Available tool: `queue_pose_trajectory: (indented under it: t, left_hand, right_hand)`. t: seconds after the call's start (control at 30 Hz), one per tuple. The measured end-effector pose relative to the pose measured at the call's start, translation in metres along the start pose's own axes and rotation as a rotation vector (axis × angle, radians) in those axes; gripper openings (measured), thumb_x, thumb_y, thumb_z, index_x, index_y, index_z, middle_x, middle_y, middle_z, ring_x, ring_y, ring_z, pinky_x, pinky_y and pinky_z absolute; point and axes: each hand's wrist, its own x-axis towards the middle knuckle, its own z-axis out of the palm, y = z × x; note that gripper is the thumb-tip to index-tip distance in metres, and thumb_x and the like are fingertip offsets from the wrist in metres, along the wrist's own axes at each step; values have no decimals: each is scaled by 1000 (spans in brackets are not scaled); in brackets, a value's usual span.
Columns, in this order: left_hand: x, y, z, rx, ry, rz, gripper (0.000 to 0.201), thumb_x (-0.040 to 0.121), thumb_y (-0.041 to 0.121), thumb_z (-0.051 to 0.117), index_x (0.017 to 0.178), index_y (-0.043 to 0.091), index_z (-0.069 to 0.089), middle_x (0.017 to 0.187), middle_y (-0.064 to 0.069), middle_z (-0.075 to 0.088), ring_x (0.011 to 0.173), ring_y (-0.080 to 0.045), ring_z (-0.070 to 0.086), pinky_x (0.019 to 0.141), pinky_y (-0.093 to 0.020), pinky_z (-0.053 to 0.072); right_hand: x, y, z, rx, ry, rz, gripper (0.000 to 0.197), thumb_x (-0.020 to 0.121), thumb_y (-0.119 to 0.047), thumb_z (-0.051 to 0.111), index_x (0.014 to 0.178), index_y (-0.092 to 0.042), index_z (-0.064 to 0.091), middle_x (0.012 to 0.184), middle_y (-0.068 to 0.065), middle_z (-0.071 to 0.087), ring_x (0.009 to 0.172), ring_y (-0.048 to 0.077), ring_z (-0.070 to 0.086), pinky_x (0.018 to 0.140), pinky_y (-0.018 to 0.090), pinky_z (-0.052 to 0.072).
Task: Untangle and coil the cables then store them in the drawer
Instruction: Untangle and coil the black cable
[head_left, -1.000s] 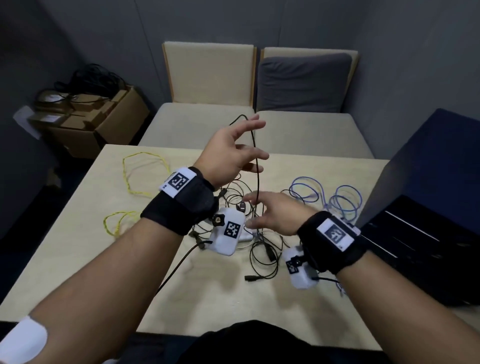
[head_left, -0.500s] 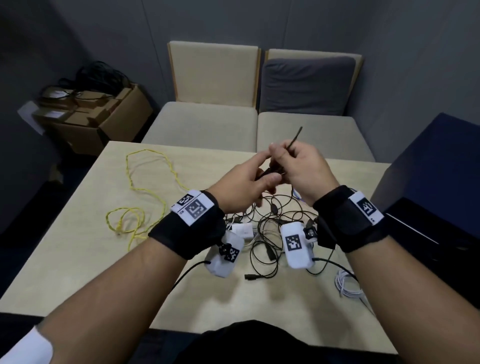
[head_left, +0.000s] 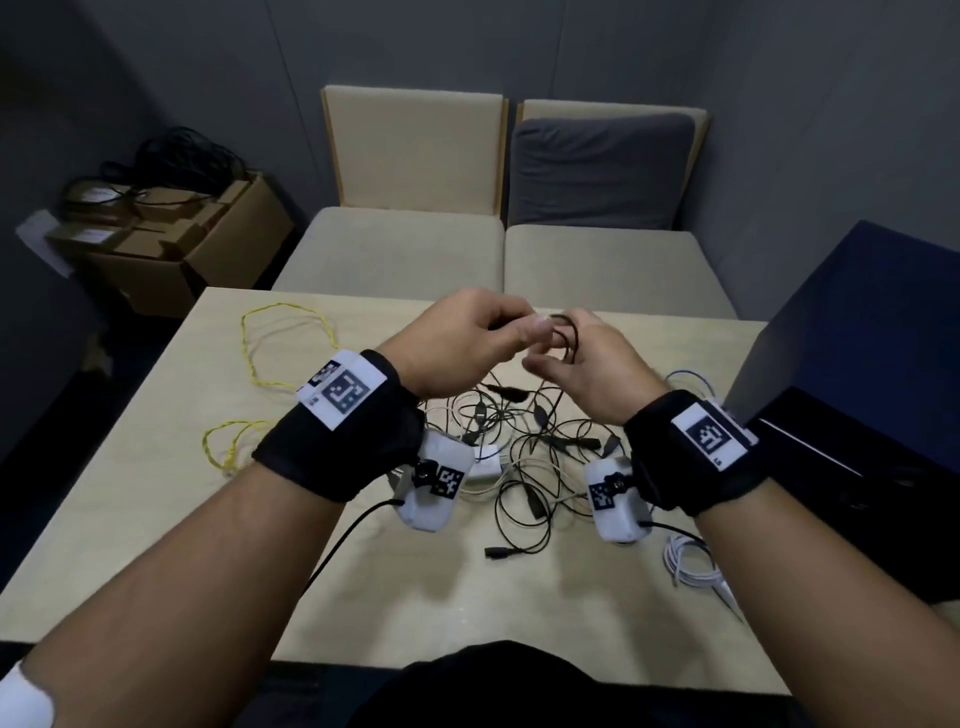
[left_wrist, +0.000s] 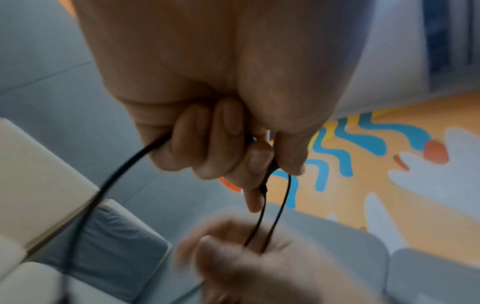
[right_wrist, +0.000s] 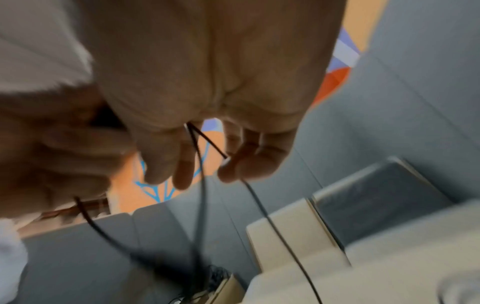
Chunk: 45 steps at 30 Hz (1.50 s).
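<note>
Table (head_left: 156, 519), black cables (head_left: 569, 443), yellow cable (head_left: 228, 458), cardboard box (head_left: 208, 260)

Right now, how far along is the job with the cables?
Done: nothing that I can see; no finished coil lies ready. In hand: the left hand pinches one black cable, and the right hand holds a small loop of it. Left: the black tangle, the yellow cable and the white cable lie on the table; all must be stored in the drawer, which I cannot pick out for sure.
</note>
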Motion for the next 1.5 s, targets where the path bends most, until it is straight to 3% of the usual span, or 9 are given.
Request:
queue_pose_trajectory:
  t: [0.2, 0.43, 0.6, 0.9, 1.07, 1.17, 1.27, 1.4, 1.5]
  left_hand:
    - [-10, -2, -58, -707, 395, 71, 47, 97, 37, 35, 74, 20, 73, 59, 5, 34, 43, -3, 22, 43, -19, 14]
    - [-40, -26, -125, -1168, 668, 227, 63, 104, 42, 19, 72, 21, 68, 49, 9, 27, 38, -5, 17, 43, -19, 22]
    - [-51, -39, -122, -1014, 749, 119, 43, 104, 42, 21, 88, 22, 55, 48, 9, 28, 38, -4, 19, 37, -17, 17]
    - [-32, -53, -40, -720, 521, -97, 27, 103, 27, 34, 96, 14, 57, 50, 12, 33, 46, -4, 22, 43, -16, 16]
    - [-29, -62, -16, -679, 454, -211, 22, 102, 25, 40, 95, 14, 58, 50, 11, 39, 43, -4, 26, 41, -15, 18]
    - [-26, -62, -6, -636, 412, -233, 20, 101, 24, 42, 93, 16, 59, 51, 10, 42, 42, -5, 29, 38, -15, 22]
    - [-22, -56, -1, -621, 380, -247, 19, 101, 24, 43, 91, 17, 58, 54, 5, 41, 41, -5, 28, 38, -15, 22]
    - [-19, -46, 10, -584, 308, -242, 19, 100, 23, 43, 94, 12, 58, 60, -4, 36, 40, -3, 29, 39, -13, 24]
    - [-15, -37, 24, -520, 198, -222, 21, 100, 23, 44, 95, 11, 60, 58, -2, 39, 42, -2, 32, 40, -12, 25]
  right_hand:
    - [10, 69, -13, -197, 212, 229, 41, 100, -36, 44, 64, -14, 45, 73, 10, 52, 78, 28, 48, 64, 30, 25]
    - [16, 108, -19, 256, 285, 528, 28, 98, -24, 47, 74, -12, 55, 79, 12, 54, 47, 27, 55, 42, 28, 48]
    - [23, 82, -28, 574, 434, 306, 24, 104, -21, 40, 84, -15, 52, 92, 9, 57, 58, 20, 64, 47, 26, 52]
    - [22, -4, -52, 737, 621, -242, 13, 102, -16, 38, 96, -20, 48, 108, -3, 55, 84, 23, 67, 55, 26, 55]
    - [12, 38, -40, 284, 622, -70, 18, 94, -32, 43, 79, -25, 50, 80, -2, 60, 74, 24, 63, 61, 39, 49]
    - [-1, 87, -26, -173, 207, 194, 16, 91, -16, 48, 77, -17, 55, 81, 6, 62, 83, 31, 60, 68, 31, 41]
    - [-20, 111, -17, -344, -135, 349, 31, 90, -3, 50, 109, -19, 68, 101, 6, 64, 87, 20, 56, 76, 27, 43]
    - [-34, 92, -28, -368, 32, 350, 50, 89, -1, 46, 121, -34, 63, 121, 7, 61, 103, 23, 58, 83, 28, 43]
    - [-39, 43, -28, -44, 226, 77, 34, 91, -19, 62, 124, -26, 62, 124, -6, 60, 109, 13, 58, 96, 24, 42]
